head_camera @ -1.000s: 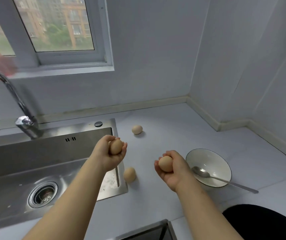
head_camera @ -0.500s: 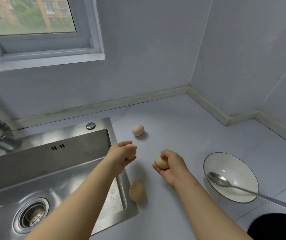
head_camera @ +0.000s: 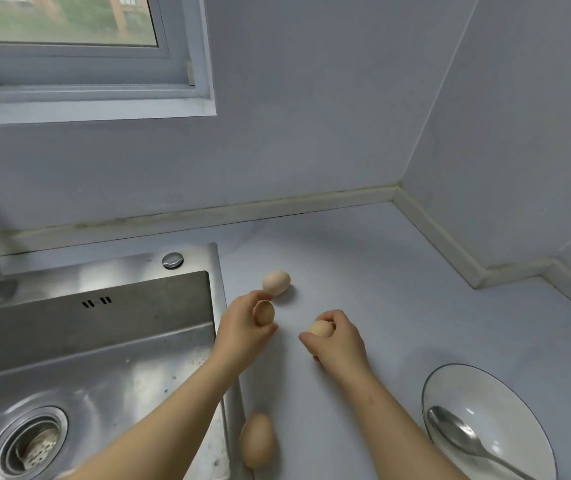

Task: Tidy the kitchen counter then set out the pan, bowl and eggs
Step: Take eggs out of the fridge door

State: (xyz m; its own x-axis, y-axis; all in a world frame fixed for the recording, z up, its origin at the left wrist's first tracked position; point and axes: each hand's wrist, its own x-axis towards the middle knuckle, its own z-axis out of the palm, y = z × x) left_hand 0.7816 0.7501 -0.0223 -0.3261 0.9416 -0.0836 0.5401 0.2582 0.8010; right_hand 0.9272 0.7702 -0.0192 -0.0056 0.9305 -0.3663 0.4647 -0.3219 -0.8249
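The chief risk is rolling: eggs set on the smooth counter (head_camera: 398, 306) could wander, and the loose egg (head_camera: 257, 439) at six o'clock lies right against the sink (head_camera: 220, 306) rim. A bump from a lowering hand could also knock the resting egg (head_camera: 276, 282) at twelve o'clock. The left hand (head_camera: 246, 330) is closed around one egg (head_camera: 264, 313), just below that resting one; the right hand (head_camera: 336, 341) pinches another (head_camera: 319, 329). The bowl (head_camera: 526, 403) with its spoon (head_camera: 464, 438) sits at four o'clock.
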